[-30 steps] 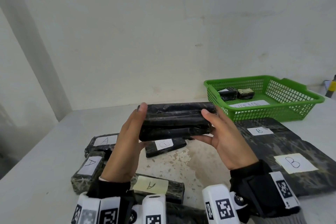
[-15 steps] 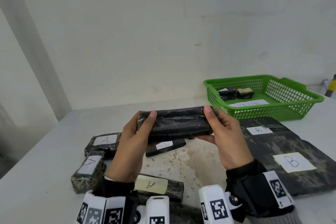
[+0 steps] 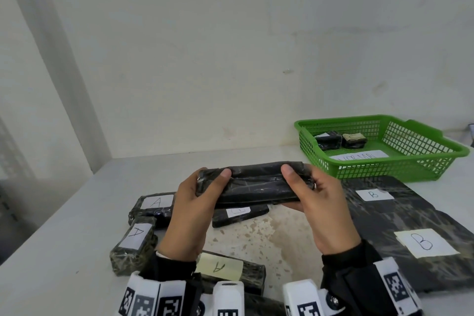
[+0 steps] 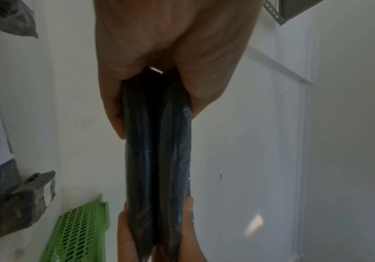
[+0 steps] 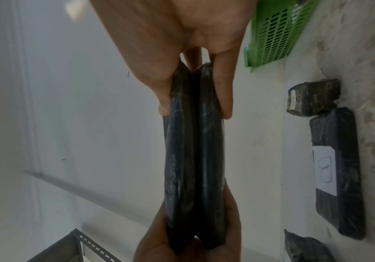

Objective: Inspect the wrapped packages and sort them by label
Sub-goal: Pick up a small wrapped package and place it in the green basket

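The black wrapped package (image 3: pixel 254 183) hangs above the bench middle; we clasp its ends, left hand (image 3: pixel 189 215) and right hand (image 3: pixel 324 209) curled round. The green basket (image 3: pixel 400 161), far right corner, holds two small packages (image 3: pixel 339 140).

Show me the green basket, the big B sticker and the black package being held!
green basket (image 3: pixel 384 165), head view, front mesh wall.
big B sticker (image 3: pixel 425 242), head view, paper's middle.
black package (image 3: pixel 256 183), head view, wrap between the thumbs.
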`<state>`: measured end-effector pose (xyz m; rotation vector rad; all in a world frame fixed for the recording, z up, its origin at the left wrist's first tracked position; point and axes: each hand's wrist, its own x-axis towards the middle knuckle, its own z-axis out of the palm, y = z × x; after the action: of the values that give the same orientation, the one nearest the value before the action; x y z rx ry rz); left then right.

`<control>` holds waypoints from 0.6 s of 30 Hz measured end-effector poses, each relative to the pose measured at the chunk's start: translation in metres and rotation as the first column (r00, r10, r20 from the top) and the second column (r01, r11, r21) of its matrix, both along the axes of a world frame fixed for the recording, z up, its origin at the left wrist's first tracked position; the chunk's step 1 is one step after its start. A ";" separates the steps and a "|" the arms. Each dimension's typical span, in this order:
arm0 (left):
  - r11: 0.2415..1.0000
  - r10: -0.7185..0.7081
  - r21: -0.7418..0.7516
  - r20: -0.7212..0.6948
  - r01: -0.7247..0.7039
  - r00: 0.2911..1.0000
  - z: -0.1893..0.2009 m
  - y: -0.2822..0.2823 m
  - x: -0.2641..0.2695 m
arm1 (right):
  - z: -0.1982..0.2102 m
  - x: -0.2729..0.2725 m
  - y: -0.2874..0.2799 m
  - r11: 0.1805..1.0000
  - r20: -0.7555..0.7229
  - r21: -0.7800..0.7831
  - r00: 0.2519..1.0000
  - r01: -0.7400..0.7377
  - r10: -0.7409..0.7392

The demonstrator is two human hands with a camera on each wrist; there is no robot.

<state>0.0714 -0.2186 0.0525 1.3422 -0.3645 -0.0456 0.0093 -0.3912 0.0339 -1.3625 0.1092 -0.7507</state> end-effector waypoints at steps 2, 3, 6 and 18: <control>1.000 0.011 0.008 -0.008 -0.011 1.000 -0.002 0.000 0.002 | -0.002 0.001 0.001 1.000 -0.004 -0.004 1.000 -0.001 0.001; 1.000 0.010 0.013 -0.004 -0.010 1.000 -0.002 0.001 0.003 | -0.002 0.002 0.001 1.000 -0.015 0.000 1.000 -0.015 0.015; 1.000 -0.002 0.017 0.013 0.002 1.000 0.000 0.002 0.001 | 0.000 0.000 0.002 0.993 -0.055 0.030 0.992 -0.110 0.112; 1.000 0.027 0.015 0.035 -0.028 0.999 -0.006 0.001 0.005 | -0.002 0.001 0.005 0.998 -0.063 0.027 0.996 -0.058 0.060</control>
<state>0.0762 -0.2173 0.0462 1.3641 -0.3759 -0.0021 0.0098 -0.3859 0.0317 -1.3608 0.1281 -0.6545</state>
